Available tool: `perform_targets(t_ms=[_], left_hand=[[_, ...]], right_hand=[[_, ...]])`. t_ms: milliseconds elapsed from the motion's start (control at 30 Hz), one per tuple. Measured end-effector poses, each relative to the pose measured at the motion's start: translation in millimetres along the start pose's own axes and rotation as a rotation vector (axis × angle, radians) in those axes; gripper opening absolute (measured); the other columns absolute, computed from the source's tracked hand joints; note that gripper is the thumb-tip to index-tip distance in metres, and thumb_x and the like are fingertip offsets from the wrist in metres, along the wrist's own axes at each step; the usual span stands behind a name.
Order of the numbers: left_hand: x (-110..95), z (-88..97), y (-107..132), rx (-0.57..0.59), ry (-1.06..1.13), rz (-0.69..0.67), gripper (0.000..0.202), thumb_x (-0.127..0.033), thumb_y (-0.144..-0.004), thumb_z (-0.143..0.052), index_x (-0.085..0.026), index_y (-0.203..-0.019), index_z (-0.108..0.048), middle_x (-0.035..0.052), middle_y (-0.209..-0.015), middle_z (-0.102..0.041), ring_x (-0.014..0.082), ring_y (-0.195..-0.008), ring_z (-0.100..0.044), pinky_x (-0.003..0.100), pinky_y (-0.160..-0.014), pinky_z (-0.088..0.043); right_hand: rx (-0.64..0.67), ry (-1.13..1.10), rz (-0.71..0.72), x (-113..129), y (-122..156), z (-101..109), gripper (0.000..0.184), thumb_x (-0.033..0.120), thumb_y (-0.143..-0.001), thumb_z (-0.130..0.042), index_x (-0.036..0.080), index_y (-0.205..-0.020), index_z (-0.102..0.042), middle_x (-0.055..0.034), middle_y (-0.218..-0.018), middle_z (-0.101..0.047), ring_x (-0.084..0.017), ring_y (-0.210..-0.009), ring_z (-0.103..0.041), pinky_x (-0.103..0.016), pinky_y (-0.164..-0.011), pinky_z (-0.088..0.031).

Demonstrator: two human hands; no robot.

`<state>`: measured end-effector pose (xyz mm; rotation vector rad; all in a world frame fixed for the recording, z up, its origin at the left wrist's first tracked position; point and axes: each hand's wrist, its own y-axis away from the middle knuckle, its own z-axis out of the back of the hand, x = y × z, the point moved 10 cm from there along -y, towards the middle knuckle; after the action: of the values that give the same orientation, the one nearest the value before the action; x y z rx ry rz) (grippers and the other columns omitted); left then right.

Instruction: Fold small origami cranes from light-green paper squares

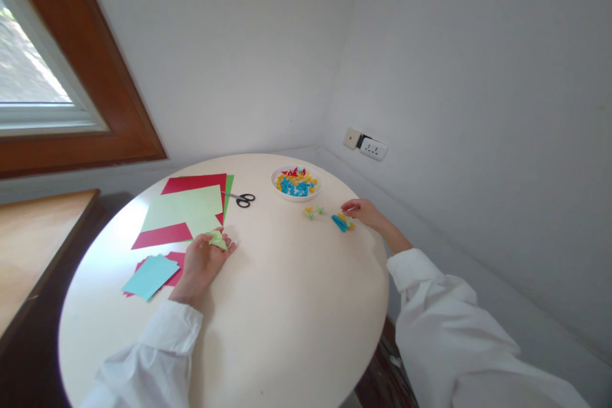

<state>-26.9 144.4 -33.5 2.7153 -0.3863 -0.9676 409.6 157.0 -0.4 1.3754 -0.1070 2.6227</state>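
Note:
My left hand [203, 261] is palm up over the table's left half, with its thumb and fingers closed on a folded light green paper [218, 240]. At the table's right edge, my right hand [366, 213] reaches over a small cluster of folded blue paper pieces [341, 223] with yellow and light green ones beside them. Its fingers are apart, and I see nothing held between them. A few small light green and yellow folded pieces [310, 213] lie left of that cluster. Behind them stands a white plate [297, 198] full of small blue, yellow and red folded pieces.
Black-handled scissors [245, 200] lie beside large light green [179, 207], red and green sheets. Nearer me, a light blue paper rectangle [150, 276] rests on red ones. The round white table [287, 319] stands in a corner; a wall socket [373, 149] is behind it.

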Motion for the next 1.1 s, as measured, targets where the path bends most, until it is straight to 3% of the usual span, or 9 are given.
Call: perform_targets(t_ms=[233,567,800,967,1100], left_hand=[[-1,-4.6,4,-0.004,0.001,-0.004,0.016,-0.010,-0.064,-0.047,-0.011,-0.073,-0.061,0.0047,-0.062,-0.057,0.0148,-0.057,-0.055,0.035,-0.065,-0.052],[-1,-7.5,4,0.050,0.004,-0.001,0.013,-0.012,-0.062,-0.051,-0.013,-0.071,-0.060,0.0039,-0.063,-0.059,0.0155,-0.059,-0.056,0.036,-0.066,-0.052],[1,-7.8,3,0.041,0.023,0.015,0.018,-0.009,-0.057,-0.050,-0.013,-0.072,-0.060,0.0067,-0.068,-0.062,0.0185,-0.064,-0.060,0.040,-0.069,-0.053],[6,-13.3,7,0.074,0.002,0.046,0.020,-0.010,-0.060,-0.052,-0.013,-0.078,-0.062,0.0079,-0.068,-0.063,0.0198,-0.067,-0.062,0.041,-0.071,-0.053],[17,-25.1,12,0.188,-0.057,0.117,0.022,-0.013,-0.065,-0.053,-0.015,-0.085,-0.061,0.0064,-0.068,-0.063,0.0191,-0.068,-0.062,0.042,-0.076,-0.051]], right_hand=[[0.059,0.081,0.068,12,4,-15,0.014,0.007,-0.063,-0.060,0.016,-0.071,-0.067,-0.0063,-0.077,-0.073,-0.017,-0.070,-0.066,-0.028,-0.069,-0.052],[0.136,0.243,0.204,31,9,-24,0.034,0.005,-0.069,-0.054,0.016,-0.097,-0.069,-0.0076,-0.088,-0.074,-0.018,-0.077,-0.067,-0.025,-0.067,-0.052],[0.112,0.348,0.280,50,21,-19,0.024,0.010,-0.070,-0.056,0.019,-0.085,-0.074,-0.0075,-0.093,-0.074,-0.021,-0.085,-0.068,-0.031,-0.080,-0.051],[0.001,0.360,0.307,74,30,-9,0.022,0.016,-0.077,-0.051,0.016,-0.085,-0.072,-0.0106,-0.094,-0.073,-0.023,-0.087,-0.066,-0.035,-0.083,-0.049],[-0.025,0.273,0.356,114,45,-41,0.022,0.027,-0.081,-0.052,0.016,-0.087,-0.070,-0.0095,-0.089,-0.073,-0.021,-0.080,-0.066,-0.034,-0.075,-0.049]])
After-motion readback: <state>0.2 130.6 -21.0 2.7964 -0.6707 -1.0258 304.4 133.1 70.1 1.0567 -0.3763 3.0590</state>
